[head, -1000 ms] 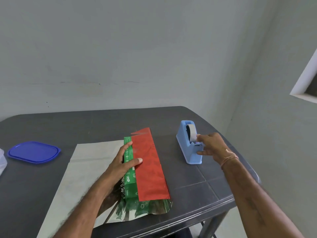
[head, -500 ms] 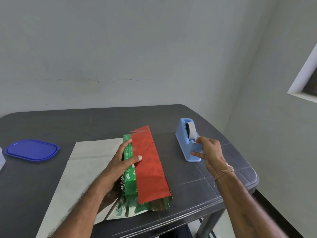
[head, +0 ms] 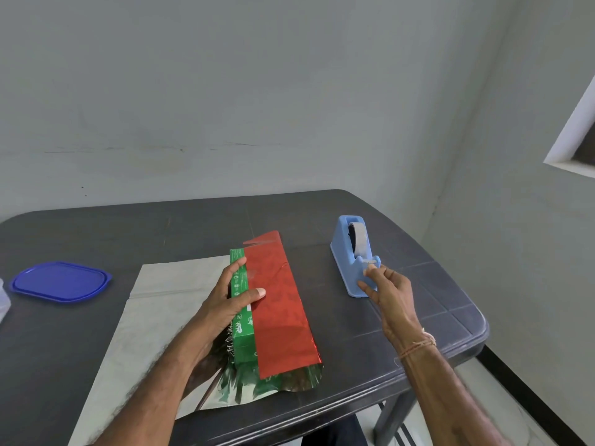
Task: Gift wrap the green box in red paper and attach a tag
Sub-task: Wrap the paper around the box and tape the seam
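**A:** Where is the green box (head: 240, 333) sitting?

**B:** It is lying lengthwise on the dark table (head: 161, 226), near the front edge. It is resting on the red paper (head: 280, 310), whose pale underside is spreading out to the left. 1 red flap is covering the top and right side, and a green strip is showing along the left.

**A:** And the hands?

**B:** The left hand (head: 225, 300) is gripping the box. Its fingers are curling over the left edge and its thumb is pressing the flap's edge down. The right hand (head: 386, 291) is reaching to the blue tape dispenser (head: 347, 262), with its fingertips curling by the cutter. I cannot tell whether they are pinching the tape.

**A:** How is it all going to handle?

**B:** I am judging the box to be light, stiff card, firm enough to press on. The paper is looking glossy and thin, so it is probably slippery, springy and quick to crease. The best hold is where the thumb is, on the flap edge over the firm top. The loose left sheet is best taken by its edge.
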Available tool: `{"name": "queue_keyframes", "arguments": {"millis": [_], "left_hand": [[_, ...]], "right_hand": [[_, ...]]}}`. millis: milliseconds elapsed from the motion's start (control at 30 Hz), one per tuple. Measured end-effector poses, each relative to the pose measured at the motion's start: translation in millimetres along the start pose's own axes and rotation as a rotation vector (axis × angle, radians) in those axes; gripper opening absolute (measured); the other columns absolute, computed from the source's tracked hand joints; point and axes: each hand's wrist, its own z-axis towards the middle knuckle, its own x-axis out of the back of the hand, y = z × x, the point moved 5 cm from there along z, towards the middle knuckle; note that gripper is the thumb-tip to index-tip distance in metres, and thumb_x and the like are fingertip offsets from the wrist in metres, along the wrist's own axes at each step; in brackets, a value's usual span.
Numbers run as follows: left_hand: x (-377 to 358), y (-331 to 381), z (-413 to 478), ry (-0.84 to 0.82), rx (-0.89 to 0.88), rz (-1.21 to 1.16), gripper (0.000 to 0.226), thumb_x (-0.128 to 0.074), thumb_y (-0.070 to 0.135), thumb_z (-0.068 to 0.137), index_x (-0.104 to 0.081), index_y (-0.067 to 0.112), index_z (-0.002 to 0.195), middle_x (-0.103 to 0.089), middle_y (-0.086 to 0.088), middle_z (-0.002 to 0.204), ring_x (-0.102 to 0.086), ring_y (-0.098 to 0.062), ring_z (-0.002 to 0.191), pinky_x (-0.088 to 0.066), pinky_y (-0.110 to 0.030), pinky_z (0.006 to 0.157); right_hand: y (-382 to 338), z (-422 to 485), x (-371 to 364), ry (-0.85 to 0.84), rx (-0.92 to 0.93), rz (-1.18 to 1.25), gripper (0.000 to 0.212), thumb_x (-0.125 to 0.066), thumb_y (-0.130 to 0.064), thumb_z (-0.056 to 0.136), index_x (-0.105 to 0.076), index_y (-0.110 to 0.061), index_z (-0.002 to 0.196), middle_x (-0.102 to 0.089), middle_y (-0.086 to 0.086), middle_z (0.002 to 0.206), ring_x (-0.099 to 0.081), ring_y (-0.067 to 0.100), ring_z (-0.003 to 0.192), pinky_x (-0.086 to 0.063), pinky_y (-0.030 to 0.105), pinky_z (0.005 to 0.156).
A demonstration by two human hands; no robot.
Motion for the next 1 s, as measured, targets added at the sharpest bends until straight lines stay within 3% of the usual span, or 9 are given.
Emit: {"name": "queue_keyframes", "arguments": {"millis": [167,267,433,633,800,933,1000], "left_hand": [[-0.2,-1.4,0.1,0.001,0.011,-0.010,0.072,-0.076,0.034,0.088,-0.037,0.052,0.147,-0.052,0.015,0.128,-0.059,0.005,0.096,-0.045,-0.018,0.074],[-0.7,-0.7,0.7,0.000,0.013,-0.011,0.072,-0.075,0.034,0.089,-0.037,0.051,0.147,-0.053,0.017,0.125,-0.060,0.005,0.096,-0.046,-0.019,0.074],[0.7,-2.5,2.0,0.003,0.017,-0.006,0.074,-0.076,0.036,0.087,-0.036,0.051,0.148,-0.050,0.013,0.133,-0.061,0.002,0.099,-0.046,-0.020,0.075],[1.5,-4.5,3.1,-0.001,0.021,-0.015,0.075,-0.077,0.037,0.085,-0.037,0.052,0.147,-0.053,0.013,0.131,-0.065,-0.002,0.101,-0.049,-0.022,0.075],[-0.6,-4.3,2.7,0.006,0.022,-0.001,0.072,-0.075,0.034,0.089,-0.037,0.050,0.147,-0.051,0.020,0.122,-0.058,0.007,0.095,-0.045,-0.017,0.073],[-0.4,-3.6,3.4,0.006,0.021,0.004,0.071,-0.075,0.033,0.089,-0.037,0.049,0.147,-0.051,0.023,0.118,-0.058,0.007,0.094,-0.045,-0.018,0.073],[0.4,-3.9,3.5,0.002,0.027,0.008,0.072,-0.076,0.036,0.088,-0.037,0.051,0.146,-0.052,0.022,0.118,-0.060,0.003,0.097,-0.047,-0.021,0.076]], "right_hand": [[9.1,-2.8,1.3,-0.008,0.061,0.012,0.027,-0.067,-0.018,0.099,-0.068,0.005,0.086,-0.073,0.016,0.113,-0.073,0.024,0.104,-0.062,0.034,0.087],[5.2,-2.6,1.7,0.000,0.100,0.033,0.029,-0.066,-0.017,0.099,-0.068,0.011,0.095,-0.074,0.008,0.110,-0.073,0.021,0.101,-0.063,0.030,0.081],[-5.1,-4.8,2.1,-0.016,0.125,0.090,0.018,-0.064,-0.015,0.100,-0.071,0.002,0.098,-0.078,-0.009,0.094,-0.075,0.012,0.088,-0.064,0.037,0.080],[0.4,-1.9,3.9,-0.015,0.133,0.103,0.025,-0.065,-0.017,0.100,-0.069,0.007,0.103,-0.078,-0.010,0.095,-0.075,0.015,0.094,-0.064,0.037,0.081],[20.8,5.3,6.2,0.036,0.117,0.052,0.022,-0.069,-0.020,0.098,-0.070,0.000,0.091,-0.072,0.013,0.117,-0.074,0.027,0.103,-0.063,0.038,0.081],[26.6,9.0,2.9,0.065,0.110,0.029,0.019,-0.070,-0.021,0.097,-0.068,-0.004,0.089,-0.072,0.016,0.108,-0.073,0.026,0.098,-0.065,0.042,0.079],[31.1,10.0,2.8,0.118,0.112,-0.060,0.020,-0.072,-0.020,0.096,-0.070,-0.007,0.081,-0.072,0.011,0.104,-0.073,0.023,0.095,-0.063,0.036,0.078]]}}
